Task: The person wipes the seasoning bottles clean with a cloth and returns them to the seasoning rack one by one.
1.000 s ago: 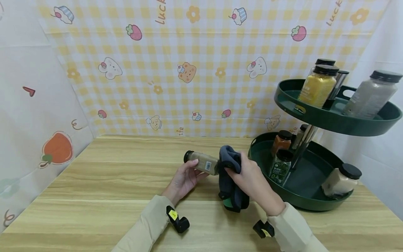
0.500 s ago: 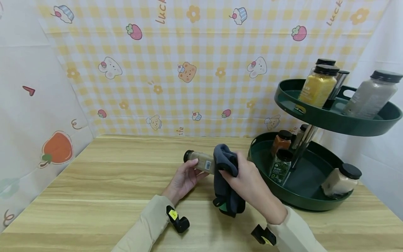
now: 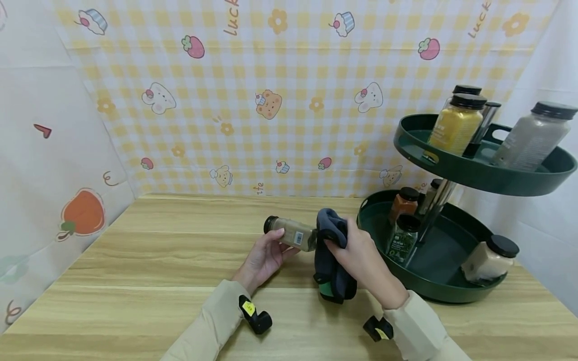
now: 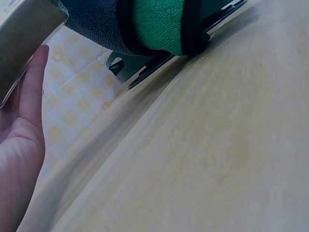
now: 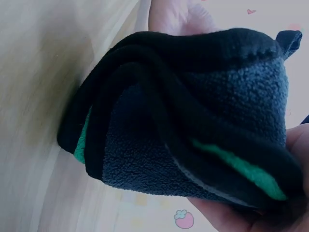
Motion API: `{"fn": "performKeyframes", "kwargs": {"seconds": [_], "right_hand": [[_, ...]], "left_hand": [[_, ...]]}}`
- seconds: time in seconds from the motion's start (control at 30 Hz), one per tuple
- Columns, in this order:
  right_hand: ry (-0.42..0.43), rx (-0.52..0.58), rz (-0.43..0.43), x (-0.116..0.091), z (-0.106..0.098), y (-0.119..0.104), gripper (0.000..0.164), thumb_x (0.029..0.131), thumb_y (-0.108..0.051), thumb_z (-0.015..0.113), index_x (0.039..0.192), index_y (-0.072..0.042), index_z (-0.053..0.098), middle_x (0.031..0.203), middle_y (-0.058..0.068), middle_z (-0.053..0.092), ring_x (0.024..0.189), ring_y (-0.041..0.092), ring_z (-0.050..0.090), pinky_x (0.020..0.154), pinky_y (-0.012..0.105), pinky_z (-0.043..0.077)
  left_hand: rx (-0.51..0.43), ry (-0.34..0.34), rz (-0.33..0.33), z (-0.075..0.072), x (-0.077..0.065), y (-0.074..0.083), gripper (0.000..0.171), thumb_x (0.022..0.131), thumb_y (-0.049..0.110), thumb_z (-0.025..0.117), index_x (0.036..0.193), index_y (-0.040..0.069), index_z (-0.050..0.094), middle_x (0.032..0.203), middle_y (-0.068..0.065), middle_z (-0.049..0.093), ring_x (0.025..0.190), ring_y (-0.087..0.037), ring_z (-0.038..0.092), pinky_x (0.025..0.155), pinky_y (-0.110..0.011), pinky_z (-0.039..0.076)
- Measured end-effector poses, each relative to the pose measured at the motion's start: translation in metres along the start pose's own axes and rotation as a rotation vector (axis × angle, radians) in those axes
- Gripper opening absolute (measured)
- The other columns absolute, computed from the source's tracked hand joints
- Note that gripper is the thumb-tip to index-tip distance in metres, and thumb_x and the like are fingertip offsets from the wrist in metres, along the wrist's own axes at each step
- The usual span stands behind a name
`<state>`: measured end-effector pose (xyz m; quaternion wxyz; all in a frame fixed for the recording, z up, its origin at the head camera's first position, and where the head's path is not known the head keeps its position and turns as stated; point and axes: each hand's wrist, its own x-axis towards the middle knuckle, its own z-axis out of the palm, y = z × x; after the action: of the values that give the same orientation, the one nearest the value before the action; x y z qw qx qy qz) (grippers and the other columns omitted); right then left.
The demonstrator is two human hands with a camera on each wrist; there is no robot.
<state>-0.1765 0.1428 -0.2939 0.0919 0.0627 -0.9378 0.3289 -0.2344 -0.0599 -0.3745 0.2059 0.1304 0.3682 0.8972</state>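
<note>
My left hand (image 3: pixel 264 258) grips a spice jar (image 3: pixel 289 231) with a black lid and a barcode label. The jar lies tilted in the air, lid to the left, base to the right. In my right hand (image 3: pixel 363 255) is a folded dark grey cloth (image 3: pixel 331 260) with black edging and a green patch, held right at the jar's base. The right wrist view shows the folded cloth (image 5: pixel 193 125) large, with its green lining between the folds. From the left wrist, the jar (image 4: pixel 24 43) and left hand (image 4: pixel 24 130) show at the left edge.
At right stands a two-tier dark green rack. Its upper tray (image 3: pixel 478 173) bears a yellow spice jar (image 3: pixel 456 125) and a grey one (image 3: pixel 530 138). On the lower tray (image 3: pixel 447 291) are several jars, one of them, a pale jar (image 3: pixel 489 258), leaning at the rim. Wooden table (image 3: pixel 149 260) underneath.
The right hand moved the cloth left over the jar's base, then back right, baring more of the base. The left hand and jar stay put.
</note>
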Motion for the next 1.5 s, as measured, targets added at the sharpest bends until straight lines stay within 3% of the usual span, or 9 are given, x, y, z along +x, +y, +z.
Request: {"fn": "performKeyframes", "kwargs": {"seconds": [0.43,0.83,1.27,1.5], "right_hand": [[0.009,0.032,-0.065,-0.017,-0.004,-0.025,0.037,0.085,-0.019,0.067,0.109,-0.005,0.044,0.093,0.016,0.064,0.075,0.021,0.066,0.063,0.034,0.053],[-0.013,0.012,-0.006,-0.002,-0.001,-0.001,0.038,0.087,-0.020,0.063,0.111,-0.001,0.041,0.096,0.022,0.063,0.072,0.024,0.066,0.059,0.034,0.053],[-0.001,0.054,-0.045,-0.018,-0.005,-0.027,0.039,0.084,-0.020,0.067,0.112,-0.004,0.044,0.097,0.017,0.064,0.077,0.022,0.066,0.064,0.034,0.054],[0.008,0.050,-0.016,-0.008,-0.005,-0.014,0.040,0.087,-0.022,0.065,0.115,-0.002,0.043,0.099,0.020,0.063,0.078,0.025,0.066,0.064,0.036,0.054]], "left_hand": [[-0.012,0.002,0.014,-0.001,0.000,0.000,0.023,0.091,0.016,0.044,0.113,0.014,0.051,0.103,-0.001,0.061,0.093,-0.012,0.063,0.088,-0.030,0.050],[0.018,-0.007,0.001,-0.001,0.000,-0.001,0.029,0.089,0.015,0.047,0.117,0.015,0.047,0.107,-0.003,0.057,0.096,-0.013,0.061,0.088,-0.029,0.050],[0.007,-0.021,0.018,-0.001,-0.001,-0.001,0.021,0.092,0.015,0.044,0.111,0.015,0.053,0.102,0.000,0.061,0.092,-0.012,0.063,0.088,-0.030,0.050],[0.019,-0.015,0.006,-0.002,-0.001,-0.001,0.024,0.090,0.014,0.046,0.113,0.015,0.052,0.103,-0.001,0.061,0.092,-0.012,0.062,0.089,-0.030,0.050]]}}
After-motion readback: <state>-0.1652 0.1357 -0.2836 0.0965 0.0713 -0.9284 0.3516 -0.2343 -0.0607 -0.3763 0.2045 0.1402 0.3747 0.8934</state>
